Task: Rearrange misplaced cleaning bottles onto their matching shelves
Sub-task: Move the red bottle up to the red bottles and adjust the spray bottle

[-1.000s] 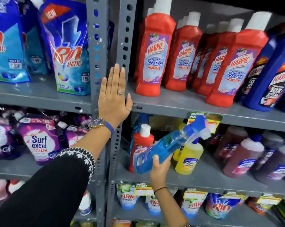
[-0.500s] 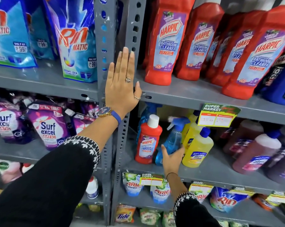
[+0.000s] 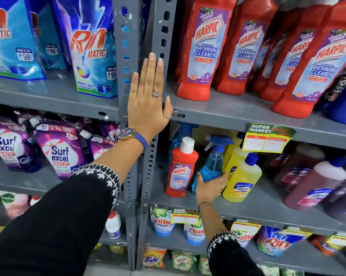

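My right hand (image 3: pixel 209 188) wraps the base of a blue spray bottle (image 3: pixel 213 164), which stands upright on the middle shelf (image 3: pixel 267 204). A small red Harpic bottle (image 3: pixel 181 170) with a white cap stands just left of it, and yellow bottles (image 3: pixel 242 178) stand to its right. My left hand (image 3: pixel 148 104) lies flat with fingers straight against the grey shelf upright (image 3: pixel 128 36), holding nothing. A row of large red Harpic bottles (image 3: pixel 204 48) fills the upper shelf on the right.
Blue Rin pouches (image 3: pixel 92 56) stand on the upper left shelf and purple Surf Excel pouches (image 3: pixel 58 152) below them. Brown-pink bottles (image 3: pixel 315 182) stand at the right of the middle shelf. A price tag (image 3: pixel 267 138) hangs from the upper shelf edge. Ariel and Rin pouches sit lower down.
My right hand has brought the tilted blue spray bottle down and back, setting it upright between the small red bottle and the yellow bottles. My left hand stays on the upright.
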Tool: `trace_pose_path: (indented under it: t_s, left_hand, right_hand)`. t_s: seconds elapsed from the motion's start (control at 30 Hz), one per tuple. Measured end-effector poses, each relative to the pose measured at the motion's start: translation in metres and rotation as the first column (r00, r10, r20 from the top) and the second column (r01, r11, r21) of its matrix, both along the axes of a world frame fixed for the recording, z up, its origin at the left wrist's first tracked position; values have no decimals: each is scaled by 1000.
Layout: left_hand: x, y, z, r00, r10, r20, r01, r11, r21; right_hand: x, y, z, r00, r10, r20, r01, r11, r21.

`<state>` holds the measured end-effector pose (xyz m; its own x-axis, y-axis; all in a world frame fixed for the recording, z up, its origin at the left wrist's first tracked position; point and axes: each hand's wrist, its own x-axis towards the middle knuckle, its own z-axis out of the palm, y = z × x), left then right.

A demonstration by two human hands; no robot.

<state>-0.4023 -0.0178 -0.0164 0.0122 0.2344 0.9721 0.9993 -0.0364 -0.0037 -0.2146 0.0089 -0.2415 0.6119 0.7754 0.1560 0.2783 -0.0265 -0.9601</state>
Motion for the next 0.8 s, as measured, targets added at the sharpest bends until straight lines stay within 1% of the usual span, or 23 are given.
trace_pose_path:
  t_s: [0.07, 0.1, 0.17, 0.23, 0.3, 0.37, 0.47, 0.6, 0.7, 0.8]
  left_hand:
    - [0, 0, 0, 1000, 1, 1, -1, 1000, -1]
    - [0, 0, 0, 1000, 3, 0, -3, 1000, -1]
    - [0, 0, 0, 1000, 10, -2, -10, 1000, -2]
    - [1, 0, 0, 1000, 15, 1, -15, 1000, -6]
    - [1, -1, 0, 1000, 18, 4, -18, 1000, -12]
    - [1, -1, 0, 1000, 19, 4, -19, 1000, -12]
    - [0, -1, 1, 1000, 18, 3, -17, 1000, -4]
    - [0, 0, 0, 1000, 20, 0, -20, 1000, -4]
    - [-1, 1, 0, 1000, 11, -2, -11, 1000, -4]
    - [-1, 2, -1, 1000, 10, -9, -10, 1000, -9]
  right_hand:
    - [-9, -14, 3, 997, -83, 3, 82, 986, 143]
    - [-17, -22, 3, 996, -87, 13, 82, 973, 216]
    - [-35, -35, 1, 1000, 4, 22, -10, 963, 268]
    - [-52, -42, 0, 988, 153, -19, -146, 965, 220]
    - [-65, -41, -1, 956, 288, -51, -277, 948, 158]
    - [-73, -35, -1, 933, 356, -54, -350, 931, 102]
    - [-79, -24, 0, 940, 340, -17, -340, 940, 6]
    - [-77, -17, -2, 949, 307, 67, -305, 952, -36]
    - [-70, -18, -3, 938, 328, 109, -327, 945, -28]
    - [-64, -25, 1, 923, 376, 82, -379, 925, 30]
